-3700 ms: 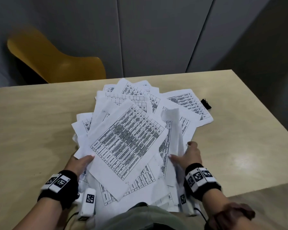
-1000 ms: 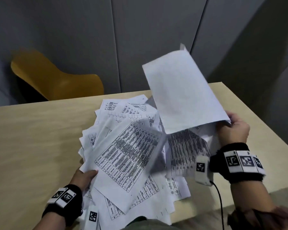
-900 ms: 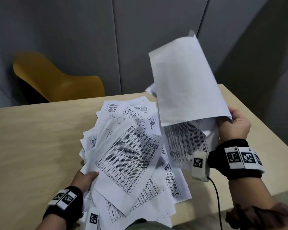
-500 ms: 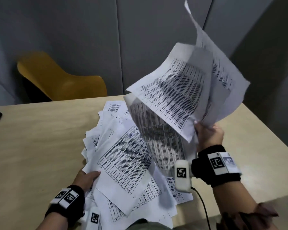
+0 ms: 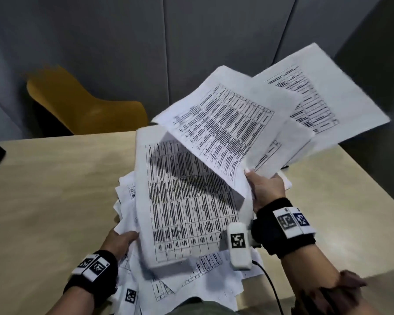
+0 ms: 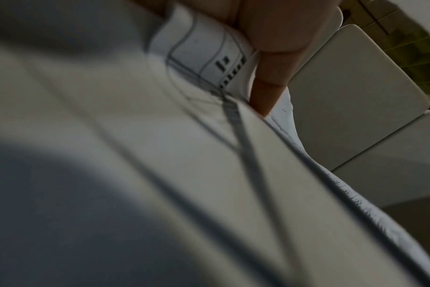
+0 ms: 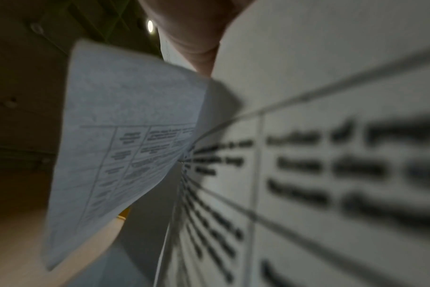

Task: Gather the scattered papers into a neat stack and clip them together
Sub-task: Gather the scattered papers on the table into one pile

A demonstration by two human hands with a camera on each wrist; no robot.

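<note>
While the yellow chair (image 5: 87, 110) stands behind the far left edge of the worktop (image 5: 55, 189), everything else groups around the heap of papers (image 5: 203, 276) at the worktop's near middle. At the left edge of the heap, the left hand (image 5: 121, 241) lies with its fingers tucked among the sheets; how tightly they grip cannot be told, though the left wrist view shows a finger (image 6: 270, 87) pressed against printed paper. Above the middle of the heap, one printed sheet (image 5: 187, 201) hangs tilted. Right of the heap, the right hand (image 5: 265, 189) is raised and pinches a fan of lifted sheets (image 5: 248, 123) by their lower corner, held clear of the heap.
</note>
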